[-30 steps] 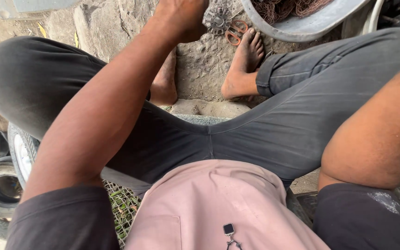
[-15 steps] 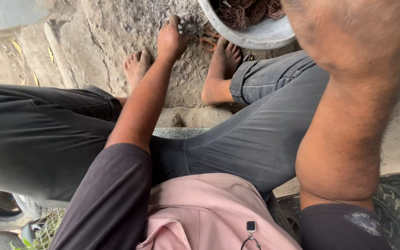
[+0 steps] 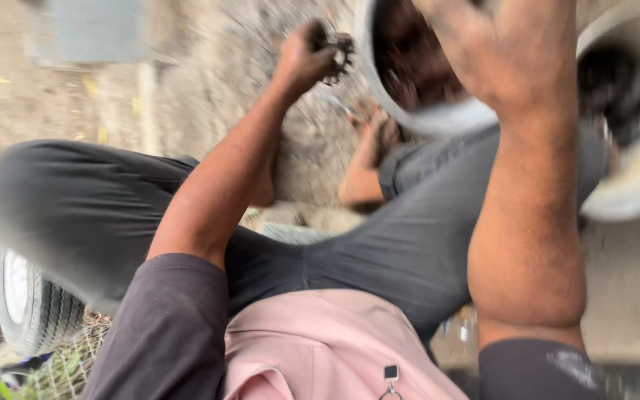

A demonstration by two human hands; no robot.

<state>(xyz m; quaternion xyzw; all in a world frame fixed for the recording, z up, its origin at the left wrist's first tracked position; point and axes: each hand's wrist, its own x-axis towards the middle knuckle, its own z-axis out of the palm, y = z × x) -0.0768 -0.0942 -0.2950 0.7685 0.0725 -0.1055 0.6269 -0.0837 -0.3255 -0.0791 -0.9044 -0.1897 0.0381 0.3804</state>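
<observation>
Left hand grips a wire clump beside the basin.
Fist closed to carry it; right hand over the basin, grip blurred, cannot tell.

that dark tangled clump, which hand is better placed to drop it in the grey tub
Left. The left hand is already closed on the clump, right beside the tub's rim. The right hand looks empty.
</observation>
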